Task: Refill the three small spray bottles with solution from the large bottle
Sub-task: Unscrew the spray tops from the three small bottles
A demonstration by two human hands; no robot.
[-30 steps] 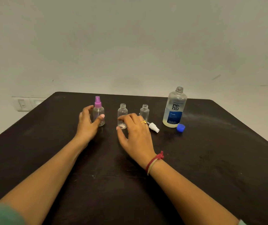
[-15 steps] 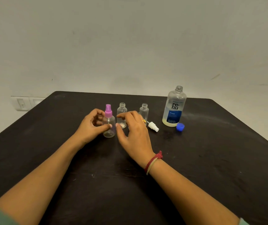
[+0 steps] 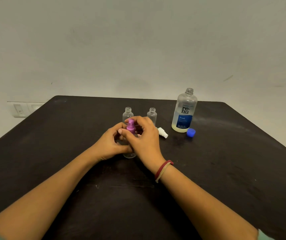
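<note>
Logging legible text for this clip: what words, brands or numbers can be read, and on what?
"re·nu": on the large bottle, upper label.
"fresh": on its blue label panel.
Fine print below "fresh": too small to read.
Nothing legible elsewhere.

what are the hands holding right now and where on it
The left hand grips the purple-topped spray bottle by its clear body; the right hand pinches its purple spray top.
</note>
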